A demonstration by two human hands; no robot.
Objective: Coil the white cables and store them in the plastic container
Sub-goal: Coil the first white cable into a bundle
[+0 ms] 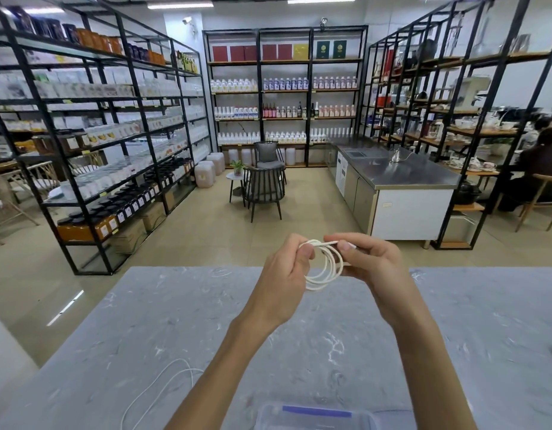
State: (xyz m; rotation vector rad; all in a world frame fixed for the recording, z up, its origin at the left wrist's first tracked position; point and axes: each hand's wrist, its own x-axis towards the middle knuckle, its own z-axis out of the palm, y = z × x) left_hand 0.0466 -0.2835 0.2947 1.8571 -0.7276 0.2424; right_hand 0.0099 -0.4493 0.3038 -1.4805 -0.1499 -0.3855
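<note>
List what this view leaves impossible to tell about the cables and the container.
Head view only:
- plastic container: cut by the bottom edge, contents unseen.
- loose cable on the table: runs behind the left forearm and off the bottom edge.
- coiled cable: its ends covered by the left hand and right hand.

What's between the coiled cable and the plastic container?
Nothing visible. The left hand and right hand pinch the coiled cable above the table. The plastic container sits at the near edge, between the forearms. A loose cable lies off left. Can't tell whether its lid is on.
</note>
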